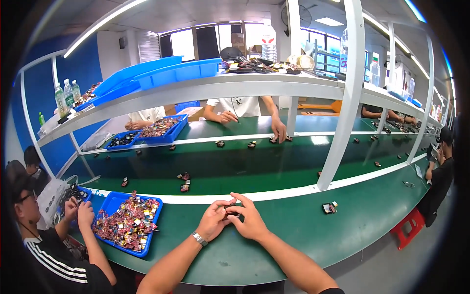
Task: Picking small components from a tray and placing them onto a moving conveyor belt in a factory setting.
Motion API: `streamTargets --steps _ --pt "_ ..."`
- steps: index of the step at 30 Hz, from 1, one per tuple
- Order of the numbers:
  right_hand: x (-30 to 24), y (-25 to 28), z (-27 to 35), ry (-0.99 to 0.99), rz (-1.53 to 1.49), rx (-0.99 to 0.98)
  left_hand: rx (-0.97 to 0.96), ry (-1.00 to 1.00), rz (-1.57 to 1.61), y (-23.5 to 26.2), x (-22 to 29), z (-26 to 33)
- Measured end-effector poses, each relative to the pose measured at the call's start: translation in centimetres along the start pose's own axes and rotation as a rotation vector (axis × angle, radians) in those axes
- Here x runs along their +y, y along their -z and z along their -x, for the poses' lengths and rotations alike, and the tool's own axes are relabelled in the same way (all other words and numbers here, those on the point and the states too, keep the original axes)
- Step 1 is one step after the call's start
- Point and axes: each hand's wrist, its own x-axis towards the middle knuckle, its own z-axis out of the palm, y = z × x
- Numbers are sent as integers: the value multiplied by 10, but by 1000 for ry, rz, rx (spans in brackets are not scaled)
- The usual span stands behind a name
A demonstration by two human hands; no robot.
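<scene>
My left hand, with a metal watch band at the wrist, and my right hand meet over the near green worktop. Between their fingers is a small dark part, mostly covered, so its exact kind is hidden. Both hands are closed around it. To their right on the worktop lies a small black part with pale and yellowish bits. To the left stands a blue tray heaped with small components with reddish wires.
Beyond a white rail, a dark green belt carries several small parts. A white post rises right of my hands, under a shelf bearing blue trays. Co-workers sit at left, opposite and far right. A red stool stands at right.
</scene>
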Motion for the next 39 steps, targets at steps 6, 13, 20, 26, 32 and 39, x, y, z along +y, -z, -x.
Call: streamTargets --steps 6,13,20,26,32,39 --pt "-4 0 0 46 136 112 38 43 27 7 -7 -3" --pt "-1 -6 -4 173 246 191 38 43 51 1 0 -1" --pt "-6 -5 -2 197 293 196 16 35 65 3 -3 -2" --pt "-7 -9 -5 264 403 193 53 43 52 5 -3 -1" --pt "-2 -7 -6 288 466 163 55 56 38 0 -5 -4" --pt "-4 -7 -7 233 341 163 88 19 -16 -1 -2 -1"
